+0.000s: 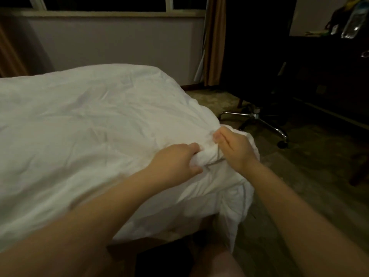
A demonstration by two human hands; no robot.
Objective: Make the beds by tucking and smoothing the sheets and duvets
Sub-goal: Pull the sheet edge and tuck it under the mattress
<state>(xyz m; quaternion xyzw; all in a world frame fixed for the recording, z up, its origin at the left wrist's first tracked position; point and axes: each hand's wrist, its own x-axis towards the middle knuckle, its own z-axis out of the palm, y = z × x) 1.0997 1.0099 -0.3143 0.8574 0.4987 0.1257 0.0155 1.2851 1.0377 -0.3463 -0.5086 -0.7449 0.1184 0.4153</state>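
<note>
Dim light fills a bedroom with a grey wall point(119, 41) under a dark window point(103, 3), and a brown curtain point(214, 41) hangs at the window's right edge. Across the bed point(40, 100) lies a white duvet point(89, 116), creased but mostly flat, its near right corner bunched up and spilling over the bed's edge toward the floor point(299, 176). Both hands meet at that corner. The left hand point(175, 160) grips a thick roll of the bunched cloth, with the fingers curled over its top and the thumb under it. The right hand point(233, 148) sits just beside it, its fingertips curled into the same gathered cloth. Both bare forearms reach in from the bottom of the view. Beyond the corner stands a dark office chair point(259, 76) on a shiny star-shaped base, near a dark surface point(329, 56) that carries clear plastic bottles point(353, 23)
</note>
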